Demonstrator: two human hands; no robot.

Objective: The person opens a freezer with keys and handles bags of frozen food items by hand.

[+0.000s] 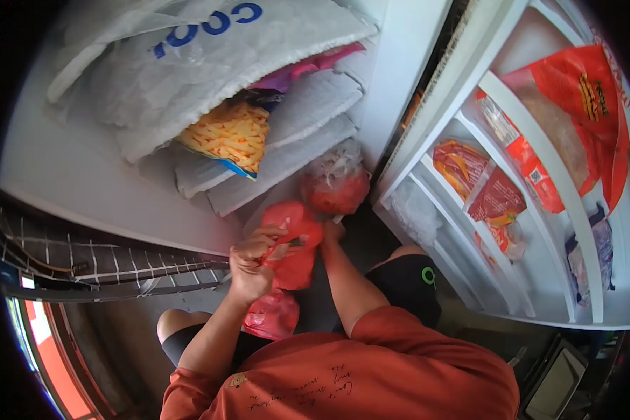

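My left hand (250,260) is closed in a fist on a red plastic bag (295,262), which hangs in front of the open freezer. My right hand (334,231) reaches in to the right of that bag, just under a clear knotted bag with red contents (336,189). Its fingers are mostly hidden there, so their grip does not show. Below, a second red plastic bag (273,315) rests between my legs. What the red bags contain cannot be made out.
Frosted freezer shelves (315,105) carry a bag of fries (231,136) and a large white bag (245,63). On the right, the open door (434,140) has racks holding a red food packet (588,105) and other packages. A wire rack (119,262) stands to the left.
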